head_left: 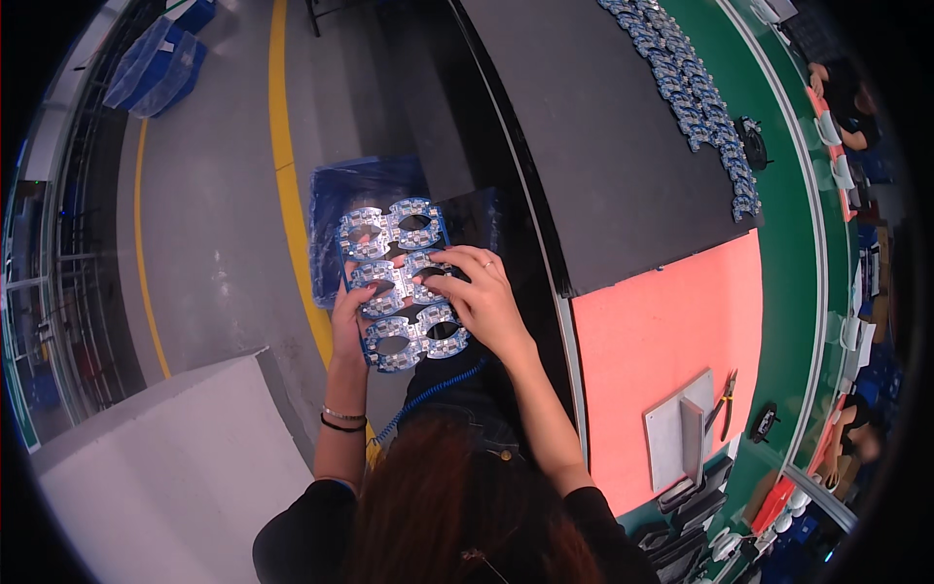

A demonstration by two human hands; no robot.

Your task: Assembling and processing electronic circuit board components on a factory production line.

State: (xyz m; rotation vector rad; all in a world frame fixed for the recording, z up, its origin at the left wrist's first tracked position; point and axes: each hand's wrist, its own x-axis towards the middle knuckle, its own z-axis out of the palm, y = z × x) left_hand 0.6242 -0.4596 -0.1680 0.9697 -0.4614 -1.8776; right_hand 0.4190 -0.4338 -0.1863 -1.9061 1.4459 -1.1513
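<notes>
A blue circuit board panel (391, 230), made of several joined ring-shaped boards with round openings, is held up in front of my body. My left hand (346, 319) grips its left edge, thumb on top and the other fingers mostly hidden beneath. From the right, my right hand (491, 304) reaches over the panel, with its fingers bent onto the middle right board and the thumb side near that board's opening. Below the panel is a blue bin (326, 195) lined with clear plastic, partly covered by the panel and my hands.
On my right runs a workbench with a black mat (623, 185) and a pink mat (671, 331). Rows of similar boards (681, 92) lie at its far side. A grey metal fixture (678, 438) and pliers (722, 401) rest nearer. A coiled blue cord (428, 392) hangs by my lap.
</notes>
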